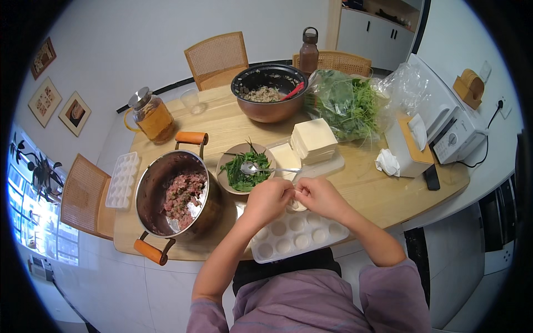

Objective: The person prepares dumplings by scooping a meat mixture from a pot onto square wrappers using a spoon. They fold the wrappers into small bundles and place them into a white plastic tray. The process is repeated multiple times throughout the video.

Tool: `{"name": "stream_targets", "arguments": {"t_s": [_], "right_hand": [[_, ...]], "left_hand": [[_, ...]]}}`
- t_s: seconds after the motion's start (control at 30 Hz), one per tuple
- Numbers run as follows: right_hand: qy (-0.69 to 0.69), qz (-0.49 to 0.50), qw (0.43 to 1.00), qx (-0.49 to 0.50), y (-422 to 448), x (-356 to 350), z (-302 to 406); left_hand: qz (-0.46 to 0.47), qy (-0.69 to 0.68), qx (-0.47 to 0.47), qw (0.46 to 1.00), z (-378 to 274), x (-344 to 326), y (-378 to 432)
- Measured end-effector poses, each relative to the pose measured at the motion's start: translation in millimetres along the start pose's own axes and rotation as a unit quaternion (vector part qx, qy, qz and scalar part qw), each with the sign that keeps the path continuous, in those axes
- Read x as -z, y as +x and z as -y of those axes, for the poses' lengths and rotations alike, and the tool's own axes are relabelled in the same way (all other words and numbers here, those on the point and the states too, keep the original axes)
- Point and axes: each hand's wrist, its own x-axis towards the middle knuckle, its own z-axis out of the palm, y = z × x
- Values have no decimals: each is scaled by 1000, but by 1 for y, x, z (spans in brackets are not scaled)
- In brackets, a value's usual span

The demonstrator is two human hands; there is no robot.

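My left hand (270,199) and my right hand (320,196) meet over a white plastic tray with round wells (300,241), pinching the edges of a dough wrapper (296,205) between them. Just beyond lies a plate of chopped greens (236,171) with a metal spoon (266,169) across it. A stack of square wrappers (314,139) stands on a translucent board or lid, with loose wrappers (285,158) beside it. The steel pot (212,208) at the left holds minced meat (183,197). What lies inside the pinched wrapper is mostly hidden by my fingers.
A dark bowl of filling (268,109) with a red utensil stands at the back, beside bagged greens (362,104). A glass pitcher (155,120), clear cup (190,99) and second tray (122,179) are at the left. A tissue box (406,154) and crumpled tissue (388,162) are at the right.
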Motion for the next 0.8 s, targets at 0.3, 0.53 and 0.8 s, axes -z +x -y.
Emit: {"name": "stream_targets", "arguments": {"t_s": [0.3,0.53,0.8], "right_hand": [[-180,-9,983,36,-4,-16,-10],[-178,-71,976,102,13,10,1],[-220,-5,945,244,85,88,-58]], "left_hand": [[-42,147,-40,987,9,-18,3],[-62,172,-45,982,8,-15,-3],[-182,-112,-26,976,-2,24,-43]]}}
